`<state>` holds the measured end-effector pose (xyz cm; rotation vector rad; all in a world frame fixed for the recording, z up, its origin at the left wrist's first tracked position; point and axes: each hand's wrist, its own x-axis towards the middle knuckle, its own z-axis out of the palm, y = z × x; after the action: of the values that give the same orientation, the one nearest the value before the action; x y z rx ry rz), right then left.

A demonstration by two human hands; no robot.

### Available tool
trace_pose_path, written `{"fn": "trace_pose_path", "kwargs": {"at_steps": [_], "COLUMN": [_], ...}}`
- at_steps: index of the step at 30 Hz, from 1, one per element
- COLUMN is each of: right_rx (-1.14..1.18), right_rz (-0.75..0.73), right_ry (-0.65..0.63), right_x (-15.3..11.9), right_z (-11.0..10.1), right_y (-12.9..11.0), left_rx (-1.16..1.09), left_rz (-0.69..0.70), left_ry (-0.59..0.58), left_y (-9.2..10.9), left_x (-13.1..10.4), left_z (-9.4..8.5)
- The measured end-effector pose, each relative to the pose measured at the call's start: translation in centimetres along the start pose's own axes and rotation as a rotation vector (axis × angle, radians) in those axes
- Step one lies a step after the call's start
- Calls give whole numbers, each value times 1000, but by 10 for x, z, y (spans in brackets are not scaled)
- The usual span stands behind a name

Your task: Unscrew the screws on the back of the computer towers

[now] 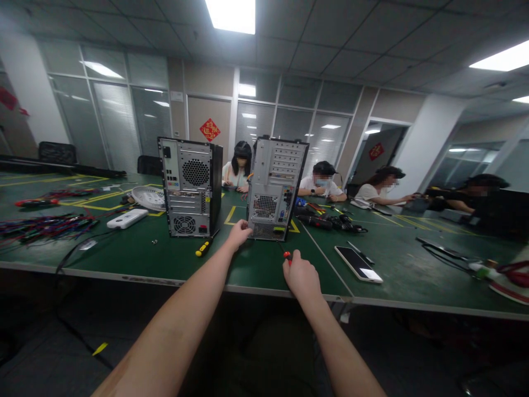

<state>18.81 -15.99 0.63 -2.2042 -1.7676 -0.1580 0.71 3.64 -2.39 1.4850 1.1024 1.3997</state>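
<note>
Two computer cases stand upright with their rear panels facing me. My left hand [239, 234] is at the lower left edge of the right-hand computer case [279, 182], its fingers closed against that edge. In my right hand [303, 275] is a red-and-black screwdriver [287, 255], gripped near the table's front edge. The screwdriver points toward the bottom of the same case; its tip is too dim to make out. The other computer case [190, 187] stands to the left, with a yellow-and-black screwdriver [202, 248] lying at its foot.
A phone [359, 264] lies to the right on the green table [264, 270]. Cable bundles [45, 229], a white power bank-like device [127, 219] and a white basket [147, 197] are at left. Tools and black cables [330, 220] lie behind the phone. Several people sit across the table.
</note>
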Motion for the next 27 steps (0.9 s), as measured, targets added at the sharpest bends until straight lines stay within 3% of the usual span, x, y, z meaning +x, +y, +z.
{"fn": "trace_pose_path", "kwargs": {"at_steps": [14,27], "right_rx": [132,339], "right_rz": [149,-51], "right_ry": [-45,306], "right_x": [-2,-7], "right_z": [-7,23], "right_y": [-8,14], "left_rx": [-30,-9], "left_rz": [9,27], "left_ry": [6,9], "left_y": [-1,1], "left_x": [1,-1], "left_z": [1,0]}}
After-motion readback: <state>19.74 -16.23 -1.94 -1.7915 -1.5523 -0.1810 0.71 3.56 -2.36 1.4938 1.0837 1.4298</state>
